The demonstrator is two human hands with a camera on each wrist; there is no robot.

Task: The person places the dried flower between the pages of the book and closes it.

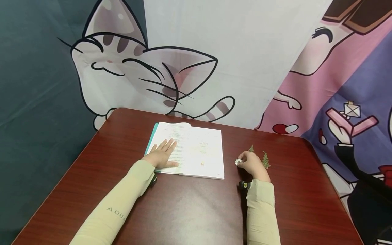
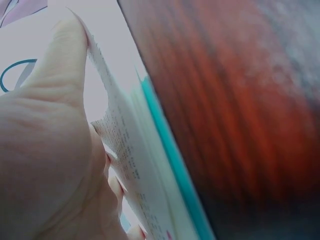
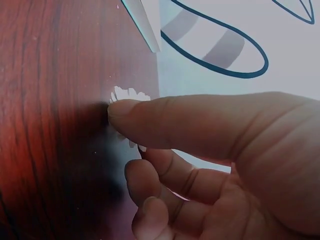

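My left hand (image 1: 161,156) lies flat, fingers straight, pressing the left page of the open book (image 1: 196,153) at table centre. My right hand (image 1: 252,164) pinches a small white daisy (image 1: 238,161) on the table (image 1: 196,207), right of the book, with green fern sprigs (image 1: 265,160) just beside it.

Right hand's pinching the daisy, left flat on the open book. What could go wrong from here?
1. The right hand pinches the small white flower by its petals; they could crush or tear.
2. The left hand only presses the open book flat; lifting it might let pages flip.
3. The wrist could brush the fern sprigs beside it.
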